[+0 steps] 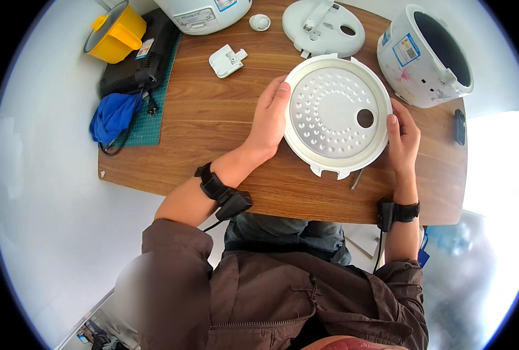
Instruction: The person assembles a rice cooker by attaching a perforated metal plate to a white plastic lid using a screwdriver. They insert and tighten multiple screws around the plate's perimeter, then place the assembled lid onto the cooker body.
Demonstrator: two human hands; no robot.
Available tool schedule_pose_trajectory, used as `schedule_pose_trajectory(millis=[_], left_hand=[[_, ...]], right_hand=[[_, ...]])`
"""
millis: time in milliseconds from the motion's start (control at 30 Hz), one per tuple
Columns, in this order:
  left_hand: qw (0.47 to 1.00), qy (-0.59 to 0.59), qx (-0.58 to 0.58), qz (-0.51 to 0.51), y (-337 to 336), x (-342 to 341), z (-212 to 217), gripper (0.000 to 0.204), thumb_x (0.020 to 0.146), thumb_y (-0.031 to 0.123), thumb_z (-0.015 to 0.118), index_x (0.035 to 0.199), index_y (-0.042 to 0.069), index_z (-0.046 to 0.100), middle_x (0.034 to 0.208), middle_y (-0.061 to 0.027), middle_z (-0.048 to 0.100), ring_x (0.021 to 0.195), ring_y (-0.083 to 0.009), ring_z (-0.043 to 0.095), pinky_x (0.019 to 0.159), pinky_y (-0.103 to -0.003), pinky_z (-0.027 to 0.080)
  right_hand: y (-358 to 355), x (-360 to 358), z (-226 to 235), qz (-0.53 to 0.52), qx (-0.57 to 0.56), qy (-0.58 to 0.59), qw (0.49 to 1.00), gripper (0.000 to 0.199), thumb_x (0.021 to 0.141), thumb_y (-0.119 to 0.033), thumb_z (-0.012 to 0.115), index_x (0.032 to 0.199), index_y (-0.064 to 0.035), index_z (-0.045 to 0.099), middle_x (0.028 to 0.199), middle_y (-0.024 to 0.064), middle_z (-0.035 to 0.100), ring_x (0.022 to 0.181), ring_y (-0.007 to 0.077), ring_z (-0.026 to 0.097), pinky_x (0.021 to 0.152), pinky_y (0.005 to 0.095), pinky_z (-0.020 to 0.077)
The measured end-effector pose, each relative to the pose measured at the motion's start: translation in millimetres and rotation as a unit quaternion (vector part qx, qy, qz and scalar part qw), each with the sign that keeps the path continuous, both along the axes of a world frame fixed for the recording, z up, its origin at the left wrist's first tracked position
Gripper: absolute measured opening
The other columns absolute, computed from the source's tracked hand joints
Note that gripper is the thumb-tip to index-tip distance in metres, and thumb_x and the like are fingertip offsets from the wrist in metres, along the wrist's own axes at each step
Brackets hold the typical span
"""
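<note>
Between both hands I hold a round rice cooker inner lid (333, 131), a dimpled silver plate with a white plastic rim and one round hole near its right side. My left hand (271, 116) grips its left edge, thumb on top of the rim. On the opposite edge, my right hand (404, 137) has its thumb on the front and its fingers curled behind. Clips stick out at the rim's near edge. Behind it lies a white outer lid (297, 35) with its own hole. Part of a thin metal tool (357, 179) shows below the rim.
A white rice cooker body (414, 70) stands at the right, another white cooker (204, 14) at the back. A white plastic bracket (226, 61) and a small cap (260, 23) lie between. At left are a yellow pot (119, 35), black device (137, 70), blue cloth (112, 118) and green mat (148, 131).
</note>
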State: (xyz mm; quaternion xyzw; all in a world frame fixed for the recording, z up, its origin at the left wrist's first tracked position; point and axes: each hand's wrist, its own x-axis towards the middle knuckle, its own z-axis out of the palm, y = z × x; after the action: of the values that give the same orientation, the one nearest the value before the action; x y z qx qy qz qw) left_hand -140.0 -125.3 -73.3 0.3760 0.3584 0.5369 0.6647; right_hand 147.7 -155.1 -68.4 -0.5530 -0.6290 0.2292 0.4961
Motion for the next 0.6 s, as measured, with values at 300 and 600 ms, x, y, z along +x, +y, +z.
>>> schedule_pose_trajectory(millis=[300, 600], left_hand=[[1.0, 0.023, 0.019, 0.004, -1.6, 0.9, 4.3, 0.042, 0.113, 0.029, 0.044, 0.14, -0.001, 0.054, 0.126, -0.0073, 0.066, 0.113, -0.0133, 0.062, 0.099, -0.03, 0.049], [0.998, 0.044, 0.052, -0.002, -1.0, -0.2, 0.6, 0.043, 0.113, 0.031, 0.043, 0.141, -0.001, 0.052, 0.127, -0.007, 0.065, 0.114, -0.0122, 0.061, 0.1, -0.029, 0.048]], right_hand=[[0.7, 3.3, 0.1, -0.01, -0.022, -0.013, 1.0, 0.039, 0.102, -0.022, 0.066, 0.131, 0.0039, 0.065, 0.092, 0.0015, 0.068, 0.079, 0.0069, 0.056, 0.072, 0.0245, 0.0491], [-2.5, -1.3, 4.0, -0.017, -0.033, 0.008, 0.999, 0.035, 0.098, -0.012, 0.069, 0.13, 0.0031, 0.067, 0.083, -0.003, 0.062, 0.073, 0.004, 0.052, 0.066, 0.0215, 0.0463]])
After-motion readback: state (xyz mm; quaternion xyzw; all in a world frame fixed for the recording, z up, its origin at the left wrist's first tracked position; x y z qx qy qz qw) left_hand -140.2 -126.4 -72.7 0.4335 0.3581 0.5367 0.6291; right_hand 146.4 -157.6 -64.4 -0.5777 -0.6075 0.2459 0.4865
